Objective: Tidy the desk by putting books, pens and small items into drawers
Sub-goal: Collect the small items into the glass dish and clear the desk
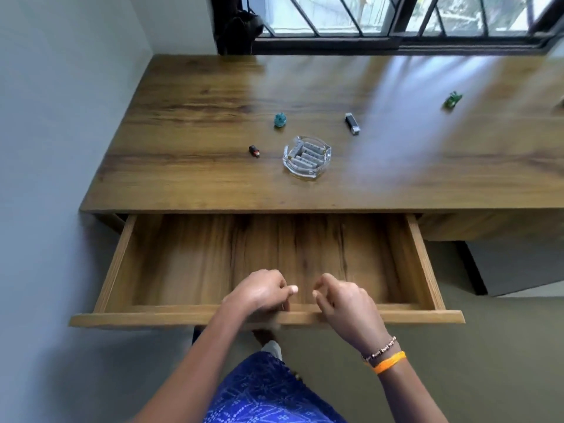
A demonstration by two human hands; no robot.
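Observation:
The wooden drawer (122, 264) under the desk top (195, 123) stands pulled far out, and its inside is bare. My left hand (262, 293) and my right hand (346, 302) lie side by side over the middle of the drawer front (152, 319), with fingers curled down against its inner edge. On the desk stand a glass dish (306, 155) holding several batteries, a small black and red item (254, 151), a teal lump (280, 120), a black and silver USB stick (352, 123) and a green trinket (453, 99).
A wall runs along the desk's left side. At the back is a barred window (396, 16) with a dark bag (241, 29) hanging at its left. A second drawer front (488, 227) sits shut to the right, and a grey panel (518, 267) stands below it.

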